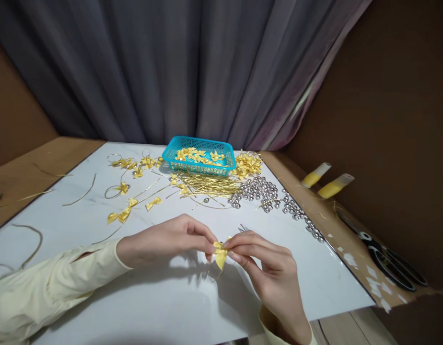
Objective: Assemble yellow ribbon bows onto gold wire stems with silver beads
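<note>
A small yellow ribbon bow is held above the white board, between the fingertips of both hands. My left hand pinches its left side. On its right side, the thumb and fingers of my right hand are pressed together. A small shiny bit shows at the bow's middle, partly covered by the fingers. Thin metal tips stick out just behind my right hand; the rest of that tool is hidden. Beyond the hands lie gold twist ties and silver heart-shaped beads.
A blue plastic basket with yellow bows stands at the back of the white board. More bows lie beside it. Black scissors, two yellow spools and white scraps are on the right edge. A grey curtain hangs behind.
</note>
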A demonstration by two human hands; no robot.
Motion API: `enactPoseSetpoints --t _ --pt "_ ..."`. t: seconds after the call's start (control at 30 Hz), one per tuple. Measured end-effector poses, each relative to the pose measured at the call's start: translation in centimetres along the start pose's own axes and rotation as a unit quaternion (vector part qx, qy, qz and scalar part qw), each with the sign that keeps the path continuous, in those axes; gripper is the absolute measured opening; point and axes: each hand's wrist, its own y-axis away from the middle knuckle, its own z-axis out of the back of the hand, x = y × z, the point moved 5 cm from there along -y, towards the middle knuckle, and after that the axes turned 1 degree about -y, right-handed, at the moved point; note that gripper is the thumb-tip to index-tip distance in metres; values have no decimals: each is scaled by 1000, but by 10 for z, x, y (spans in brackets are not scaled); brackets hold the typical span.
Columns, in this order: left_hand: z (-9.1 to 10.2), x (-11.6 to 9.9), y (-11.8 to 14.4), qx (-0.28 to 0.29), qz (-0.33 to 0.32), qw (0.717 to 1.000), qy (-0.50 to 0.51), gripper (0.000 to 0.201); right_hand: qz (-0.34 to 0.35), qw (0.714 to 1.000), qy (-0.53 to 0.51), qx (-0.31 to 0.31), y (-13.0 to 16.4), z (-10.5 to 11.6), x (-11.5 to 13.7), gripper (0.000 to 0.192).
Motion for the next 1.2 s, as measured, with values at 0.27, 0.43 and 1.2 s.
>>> enactPoseSetpoints --t 0.27,0.43,1.2 --pt "0 0 -1 1 -15 1000 -13 22 21 1000 -19 0 -1 0 1 23" --pt "-1 3 -4 7 -22 1000 5 17 36 998 -36 -30 -1 2 -2 23" --pt "-1 5 -4 -40 -27 998 32 23 67 995 -56 -37 -1 4 -4 29"
